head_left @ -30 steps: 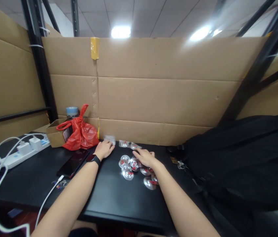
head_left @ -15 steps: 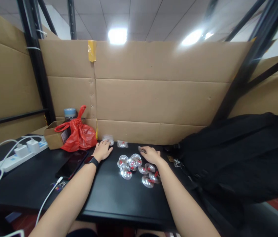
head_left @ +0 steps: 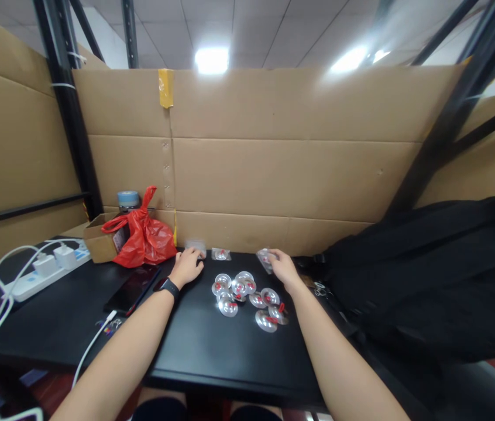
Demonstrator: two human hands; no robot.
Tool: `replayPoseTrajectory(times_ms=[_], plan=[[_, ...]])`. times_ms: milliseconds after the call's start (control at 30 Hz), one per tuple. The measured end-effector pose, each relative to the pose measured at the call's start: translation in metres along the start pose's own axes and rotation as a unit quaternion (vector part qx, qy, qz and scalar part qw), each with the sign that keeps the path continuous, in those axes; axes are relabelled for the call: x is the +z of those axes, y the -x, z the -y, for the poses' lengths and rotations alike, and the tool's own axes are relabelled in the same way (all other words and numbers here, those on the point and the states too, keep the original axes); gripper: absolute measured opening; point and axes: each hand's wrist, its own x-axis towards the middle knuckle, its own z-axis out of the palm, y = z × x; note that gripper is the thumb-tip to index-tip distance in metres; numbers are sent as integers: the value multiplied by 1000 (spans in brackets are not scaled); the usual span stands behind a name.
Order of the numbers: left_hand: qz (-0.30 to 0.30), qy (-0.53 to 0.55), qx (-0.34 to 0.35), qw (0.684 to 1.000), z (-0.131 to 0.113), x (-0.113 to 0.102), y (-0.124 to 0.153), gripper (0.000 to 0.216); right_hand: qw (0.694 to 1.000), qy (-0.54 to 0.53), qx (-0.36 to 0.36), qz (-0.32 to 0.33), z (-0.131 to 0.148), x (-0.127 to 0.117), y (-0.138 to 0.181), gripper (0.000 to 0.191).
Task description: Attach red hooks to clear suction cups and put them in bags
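Several round silver discs with red marks [head_left: 247, 295] lie in a cluster on the black table [head_left: 212, 351]. My right hand [head_left: 281, 268] is at the far right of the cluster, its fingers closed on a small clear packet with a disc [head_left: 265, 258], lifted slightly off the table. My left hand [head_left: 187, 266], a black watch on its wrist, rests on the table left of the discs with fingers curled down by a small clear packet [head_left: 195, 245]. Another bagged disc [head_left: 221, 254] lies by the cardboard wall.
A red plastic bag [head_left: 142, 237], a small cardboard box [head_left: 100, 241] and a blue-lidded jar [head_left: 128, 199] stand at the back left. A dark phone [head_left: 131, 289] and white power strip [head_left: 41, 270] with cables lie left. Black cloth [head_left: 427, 280] covers the right.
My right hand has moved from the middle of the disc cluster to the back right and picked up a small bagged disc. The left hand has hardly moved.
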Motion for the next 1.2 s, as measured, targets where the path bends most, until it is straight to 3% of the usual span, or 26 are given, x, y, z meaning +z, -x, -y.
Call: replayPoseTrajectory(times_ms=[100, 200, 267, 433, 600, 733, 933, 1100, 1200], plan=[[5, 2, 8, 1000, -4, -1, 0, 23, 993, -114, -10, 32, 11, 1, 7, 37], [7, 3, 18, 1000, -9, -6, 1, 22, 962, -258, -15, 82, 25, 1, 19, 43], [8, 4, 30, 1000, -15, -12, 2, 18, 948, -299, -27, 108, 33, 2, 27, 46], [7, 45, 58, 997, -42, -26, 7, 19, 931, -319, -43, 172, 45, 6, 40, 54], [23, 280, 48, 959, -73, -23, 13, 37, 924, -276, -84, 249, 57, 8, 52, 59], [55, 338, 50, 938, -80, -16, 17, 34, 920, -257, -72, 286, 64, 8, 56, 45], [77, 344, 97, 931, -76, -15, 18, 48, 942, -208, -79, 251, 62, -2, 54, 39], [105, 383, 89, 914, -79, -14, 17, 27, 964, -156, -113, 182, 64, -9, 53, 39], [110, 351, 116, 922, -81, -15, 17, 23, 966, -165, -118, 159, 64, -11, 51, 38]])
